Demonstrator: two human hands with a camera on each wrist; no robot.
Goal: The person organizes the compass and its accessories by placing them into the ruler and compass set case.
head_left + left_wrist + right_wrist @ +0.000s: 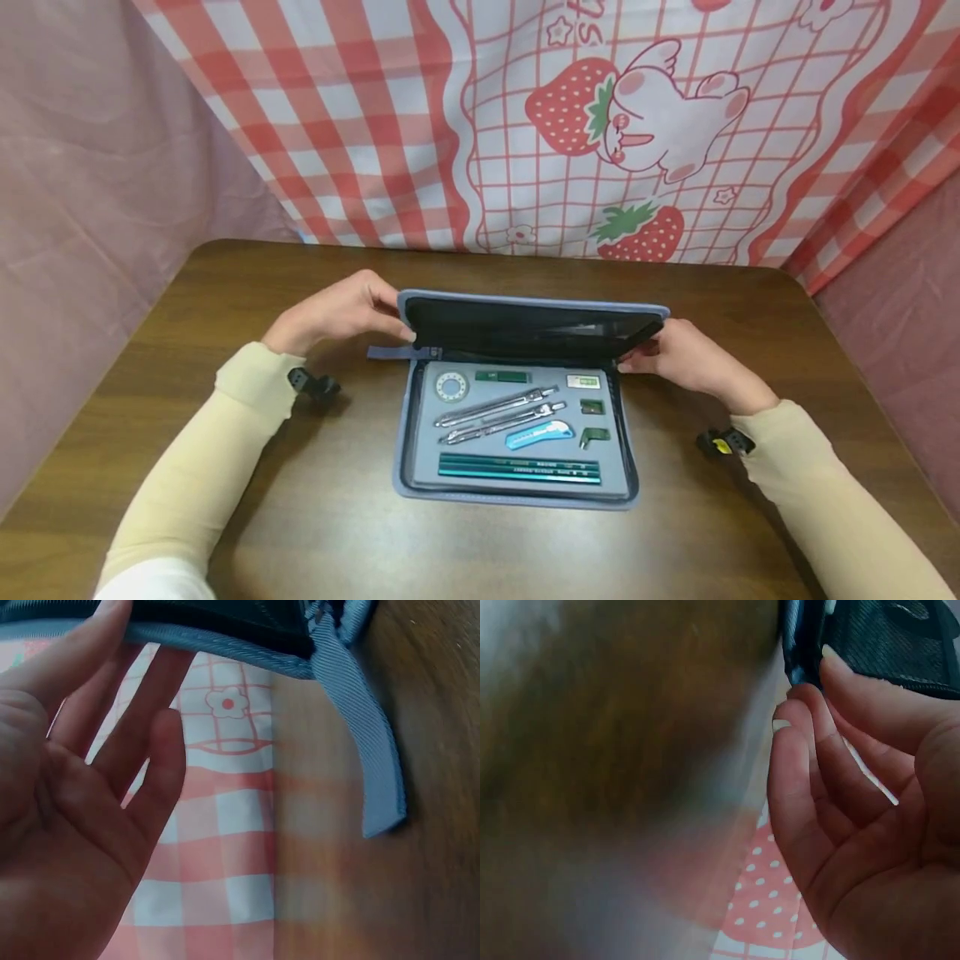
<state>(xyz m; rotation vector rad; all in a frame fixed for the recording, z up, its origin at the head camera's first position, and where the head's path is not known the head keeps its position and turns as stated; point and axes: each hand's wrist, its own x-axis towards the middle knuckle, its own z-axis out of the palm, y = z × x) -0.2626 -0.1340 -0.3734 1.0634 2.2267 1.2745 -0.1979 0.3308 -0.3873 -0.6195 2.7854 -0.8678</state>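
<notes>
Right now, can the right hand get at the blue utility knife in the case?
Probably yes: the lid stands raised, so the blue utility knife lies uncovered, but the right hand is holding the lid's edge.

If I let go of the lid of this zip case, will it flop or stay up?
The lid probably falls: both the left hand and right hand prop its corners. It looks fairly stiff, since its edge stays straight between them. The base likely stays put, weighted with tools.

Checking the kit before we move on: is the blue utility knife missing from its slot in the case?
No: in the head view the blue utility knife lies in the open case, between the metal compasses and the green pencils.
</notes>
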